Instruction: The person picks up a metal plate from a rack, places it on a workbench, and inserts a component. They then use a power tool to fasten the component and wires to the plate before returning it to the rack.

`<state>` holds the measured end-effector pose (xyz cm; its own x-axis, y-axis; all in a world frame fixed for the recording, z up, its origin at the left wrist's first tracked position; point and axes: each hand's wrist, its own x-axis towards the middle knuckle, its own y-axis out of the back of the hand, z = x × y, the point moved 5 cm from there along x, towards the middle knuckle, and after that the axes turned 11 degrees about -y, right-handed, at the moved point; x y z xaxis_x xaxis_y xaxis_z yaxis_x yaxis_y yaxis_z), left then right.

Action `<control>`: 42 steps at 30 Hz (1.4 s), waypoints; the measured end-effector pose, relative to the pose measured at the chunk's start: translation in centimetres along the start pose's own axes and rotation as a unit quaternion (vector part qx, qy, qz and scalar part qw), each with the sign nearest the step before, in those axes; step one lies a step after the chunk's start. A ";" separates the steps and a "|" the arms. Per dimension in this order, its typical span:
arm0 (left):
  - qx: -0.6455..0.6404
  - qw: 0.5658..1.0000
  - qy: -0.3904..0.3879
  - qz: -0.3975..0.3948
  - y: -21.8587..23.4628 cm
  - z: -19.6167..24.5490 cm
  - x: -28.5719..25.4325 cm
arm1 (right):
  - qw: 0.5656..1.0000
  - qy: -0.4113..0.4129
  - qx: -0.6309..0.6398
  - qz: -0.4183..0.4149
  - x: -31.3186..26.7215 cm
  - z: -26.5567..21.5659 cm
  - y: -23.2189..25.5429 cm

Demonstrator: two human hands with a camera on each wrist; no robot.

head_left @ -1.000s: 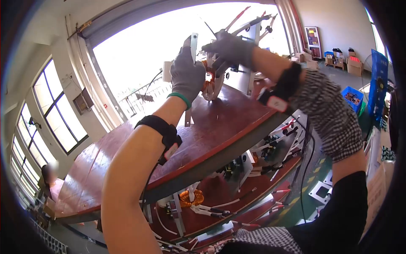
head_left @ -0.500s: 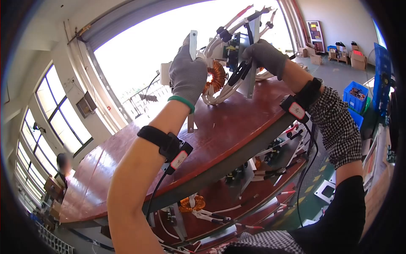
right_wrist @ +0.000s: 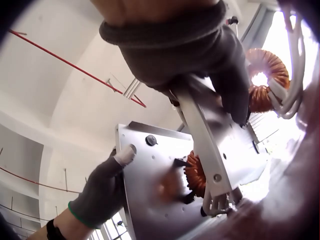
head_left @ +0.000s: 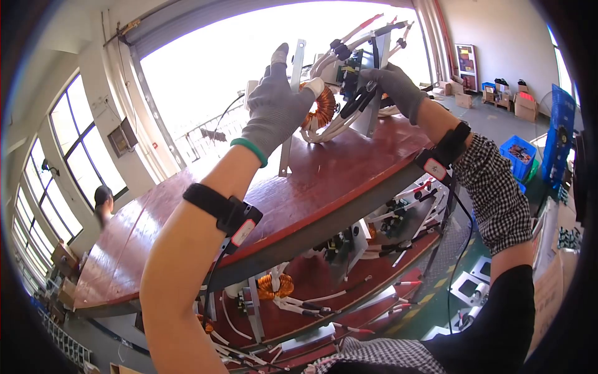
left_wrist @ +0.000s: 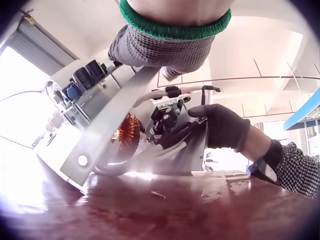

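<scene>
My left hand [head_left: 277, 112], in a grey glove with a green cuff, grips a flat metal plate [head_left: 298, 65] standing on edge. In the right wrist view its thumb lies on the plate's face, with the fingers hidden behind. My right hand [head_left: 398, 90], in a dark grey glove, holds the edge of a second upright metal plate [right_wrist: 220, 145]. That plate carries a circuit board [head_left: 351, 68] and thick white cables [head_left: 330, 132] with black and red ends. Between the two plates shows a copper-wound ring coil [head_left: 322, 106]. Electronic parts [left_wrist: 85, 80] sit on the left plate's far side.
Both plates stand over a glossy red-brown tabletop [head_left: 187, 206]. On a lower shelf lie several similar assemblies, one with a copper coil [head_left: 275, 286]. A blue bin [head_left: 518, 153] stands at the right. Another person [head_left: 104, 202] is at the far left, behind the table.
My right hand has come off the top of the coil area, moved right and down, and taken the second plate's edge. The left plate has leaned to the right, and my left thumb now shows across it.
</scene>
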<state>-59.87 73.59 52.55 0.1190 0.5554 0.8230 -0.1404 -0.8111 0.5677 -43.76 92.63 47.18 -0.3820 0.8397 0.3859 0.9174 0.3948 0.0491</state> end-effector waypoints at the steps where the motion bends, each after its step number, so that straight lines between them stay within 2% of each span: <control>1: -0.009 1.000 0.007 -0.009 0.5 0.4 -0.2 | 1.000 0.008 0.004 0.004 -0.2 -0.1 -0.1; 2: -0.018 1.000 0.015 -0.018 1.0 0.6 -0.6 | 1.000 0.015 0.008 0.008 -0.4 -0.1 -0.1; 6: -0.023 0.997 -0.057 0.036 4.1 1.3 -2.8 | 0.996 0.088 0.016 -0.007 -1.6 -0.9 0.7; 8: -0.065 0.987 -0.120 0.080 5.9 0.6 -4.8 | 0.993 0.040 0.097 0.058 -3.3 -0.4 1.6; 9: -0.103 0.988 -0.099 0.063 7.3 0.8 -6.6 | 0.988 0.133 0.061 0.047 -0.8 2.0 4.5; 10: -0.142 0.986 -0.076 0.040 9.0 2.1 -9.0 | 0.986 0.099 0.064 0.118 -3.2 1.2 5.2; 11: -0.255 0.966 -0.039 0.026 10.6 4.0 -11.5 | 0.980 0.104 0.146 0.083 -6.7 0.5 4.7; 12: -0.365 0.931 0.008 0.010 11.9 5.7 -14.4 | 0.976 0.149 0.150 0.052 -8.5 1.2 5.5; 13: -0.311 0.950 0.004 -0.018 12.8 6.7 -17.2 | 0.971 0.131 0.184 0.077 -12.8 0.5 4.6; 15: -0.307 0.948 0.027 -0.083 14.3 8.2 -22.9 | 0.960 0.133 0.220 0.109 -19.9 -0.3 2.9; 17: -0.428 0.882 0.078 -0.180 14.5 9.8 -28.6 | 0.957 0.157 0.213 0.120 -25.0 0.6 1.8; 18: -0.500 0.827 0.118 -0.229 14.4 10.4 -31.2 | 0.948 0.175 0.237 0.118 -27.3 1.8 1.3; 20: -0.608 0.696 0.235 -0.302 14.2 11.7 -35.7 | 0.968 0.161 0.173 0.081 -30.4 5.3 1.7; 22: -0.614 0.655 0.336 -0.285 12.3 11.3 -39.0 | 0.966 0.081 0.215 0.115 -34.8 7.8 -0.6; 24: -0.592 0.565 0.498 -0.286 9.8 9.3 -43.1 | 0.969 -0.033 0.205 0.134 -38.6 10.6 -2.5; 26: -0.644 0.510 0.523 -0.229 6.4 7.9 -49.4 | 0.958 -0.129 0.211 0.148 -42.4 13.3 -4.2; 30: -0.661 0.347 0.643 -0.174 0.0 9.2 -62.2 | 0.934 -0.307 0.164 0.088 -49.4 18.9 -6.6; 31: -0.653 0.309 0.674 -0.155 -0.8 10.3 -64.7 | 0.918 -0.359 0.150 0.075 -50.8 21.3 -6.8; 32: -0.657 0.292 0.681 -0.138 -1.3 11.5 -66.3 | 0.900 -0.409 0.138 0.063 -52.0 24.3 -7.0; 34: -0.666 0.258 0.691 -0.109 -2.3 13.8 -68.8 | 0.839 -0.485 0.241 0.049 -54.1 31.9 -7.8; 36: -0.632 0.265 0.720 -0.108 -2.6 15.2 -71.2 | 0.827 -0.526 0.193 0.047 -54.0 35.5 -9.0; 38: -0.582 0.272 0.758 -0.113 -2.5 16.1 -74.1 | 0.798 -0.567 0.203 -0.002 -53.6 40.9 -10.8; 39: -0.548 0.279 0.780 -0.117 -2.2 16.2 -75.3 | 0.768 -0.521 0.369 -0.055 -54.3 47.5 -12.6; 40: -0.499 0.301 0.802 -0.131 -1.6 16.5 -75.6 | 0.713 -0.455 0.522 -0.108 -54.6 53.2 -13.8; 41: -0.465 0.308 0.823 -0.106 -0.5 16.9 -75.8 | 0.825 -0.451 0.303 -0.152 -54.1 56.2 -13.6; 42: -0.450 0.314 0.831 -0.094 0.4 16.8 -77.8 | 0.884 -0.421 0.068 -0.193 -52.5 58.7 -13.8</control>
<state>-52.70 26.92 -11.57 -0.3634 0.5124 -0.7781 -0.5943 -0.7706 -0.2300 -42.90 64.96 -27.83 -0.6633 0.5895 -0.4610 0.7006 0.7057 -0.1056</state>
